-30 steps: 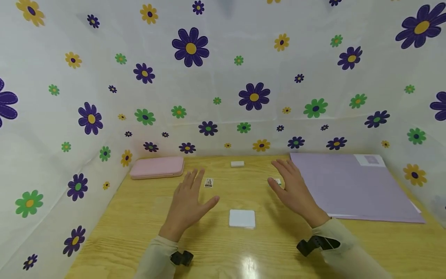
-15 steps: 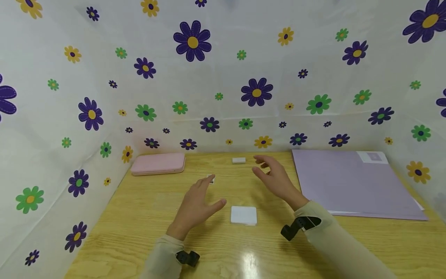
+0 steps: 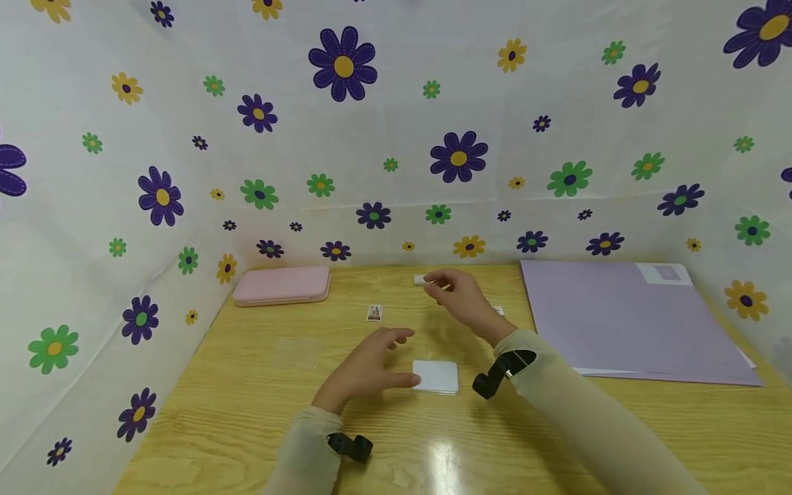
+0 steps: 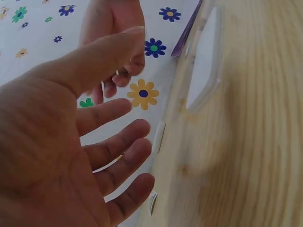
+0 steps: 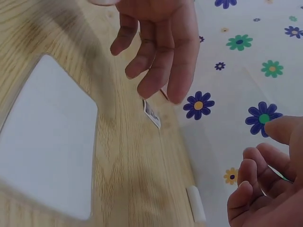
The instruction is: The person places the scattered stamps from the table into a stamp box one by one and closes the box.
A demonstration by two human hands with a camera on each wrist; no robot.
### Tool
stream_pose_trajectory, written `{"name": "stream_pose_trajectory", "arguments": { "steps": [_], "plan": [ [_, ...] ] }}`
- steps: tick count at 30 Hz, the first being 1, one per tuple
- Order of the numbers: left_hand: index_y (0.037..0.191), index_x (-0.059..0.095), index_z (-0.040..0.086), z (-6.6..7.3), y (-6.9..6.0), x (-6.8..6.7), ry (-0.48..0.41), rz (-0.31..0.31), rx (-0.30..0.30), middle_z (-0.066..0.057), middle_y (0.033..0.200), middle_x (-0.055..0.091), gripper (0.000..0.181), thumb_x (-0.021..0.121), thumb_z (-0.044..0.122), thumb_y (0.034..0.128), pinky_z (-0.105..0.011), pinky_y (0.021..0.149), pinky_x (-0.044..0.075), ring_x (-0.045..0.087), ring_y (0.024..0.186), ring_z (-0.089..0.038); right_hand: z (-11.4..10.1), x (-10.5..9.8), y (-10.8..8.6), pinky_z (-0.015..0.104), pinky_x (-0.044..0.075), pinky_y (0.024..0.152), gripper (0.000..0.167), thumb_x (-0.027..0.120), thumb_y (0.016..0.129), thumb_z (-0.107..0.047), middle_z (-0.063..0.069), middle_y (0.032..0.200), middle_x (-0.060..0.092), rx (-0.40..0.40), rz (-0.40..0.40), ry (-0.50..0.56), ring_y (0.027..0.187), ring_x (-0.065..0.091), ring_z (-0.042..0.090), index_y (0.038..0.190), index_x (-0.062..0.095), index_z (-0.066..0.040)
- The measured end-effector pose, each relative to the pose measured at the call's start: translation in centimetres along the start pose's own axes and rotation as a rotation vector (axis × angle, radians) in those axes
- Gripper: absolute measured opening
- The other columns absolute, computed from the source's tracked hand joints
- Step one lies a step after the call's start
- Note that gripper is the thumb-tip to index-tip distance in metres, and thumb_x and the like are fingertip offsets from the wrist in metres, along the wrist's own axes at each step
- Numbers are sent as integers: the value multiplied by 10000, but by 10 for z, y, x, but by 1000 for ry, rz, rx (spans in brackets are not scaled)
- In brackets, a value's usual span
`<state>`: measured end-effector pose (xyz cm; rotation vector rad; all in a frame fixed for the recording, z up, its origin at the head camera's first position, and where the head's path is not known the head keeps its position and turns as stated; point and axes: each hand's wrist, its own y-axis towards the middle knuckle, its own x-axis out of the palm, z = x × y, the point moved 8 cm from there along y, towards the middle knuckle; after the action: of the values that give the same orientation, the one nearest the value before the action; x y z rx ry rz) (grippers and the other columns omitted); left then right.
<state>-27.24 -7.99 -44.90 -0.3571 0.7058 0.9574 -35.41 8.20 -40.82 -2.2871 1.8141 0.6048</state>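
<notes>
At centre, with left hand (image 3: 366,368) near white rectangle (image 3: 438,375) edge, right hand (image 3: 463,301) higher, fingers loosely bent, holding nothing, room between.

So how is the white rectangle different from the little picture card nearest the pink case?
The white rectangle is much bigger than the picture card. The white rectangle's top is plain, but the picture card has a picture with a pale border. The white rectangle shows a thicker edge, while the picture card looks thin. Both lie flat on the table.
</notes>
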Motion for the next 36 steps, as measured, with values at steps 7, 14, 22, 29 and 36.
{"name": "stream_pose_trajectory", "arguments": {
  "steps": [7,14,22,29,36],
  "plan": [
    [1390,537,114,0,5,8,31,-36,1,-73,1224,560,717,843,362,791,-424,939,444,523,1109,-242,6,20,16,431,498,824,285,620,994,-225,96,1081,632,43,-65,10,1009,568,345,1201,654,-32],
    [1334,588,136,-8,4,17,8,-75,-35,-4,1171,572,687,870,373,755,-381,965,434,530,1085,-177,12,39,32,399,503,762,256,660,967,-215,76,980,636,85,-96,-2,884,582,265,1158,680,-46],
    [1292,626,144,-11,6,21,41,-72,2,33,1142,584,634,869,376,754,-332,959,436,536,1045,-116,22,64,49,312,505,675,175,688,941,-168,55,920,633,88,-153,-61,776,559,187,1069,708,-50],
    [1237,659,178,-19,3,21,68,-39,-7,68,1123,592,566,879,345,743,-334,948,447,550,1031,-98,19,91,59,265,471,663,146,692,934,-141,40,932,654,41,-213,-178,762,556,163,1045,725,-51],
    [1235,658,154,-18,5,22,49,-33,-3,50,1110,598,551,877,304,753,-335,937,452,552,1010,-112,28,98,65,263,487,654,131,699,922,-101,39,910,669,71,-214,-177,746,573,156,1029,723,-30]
  ]
}}
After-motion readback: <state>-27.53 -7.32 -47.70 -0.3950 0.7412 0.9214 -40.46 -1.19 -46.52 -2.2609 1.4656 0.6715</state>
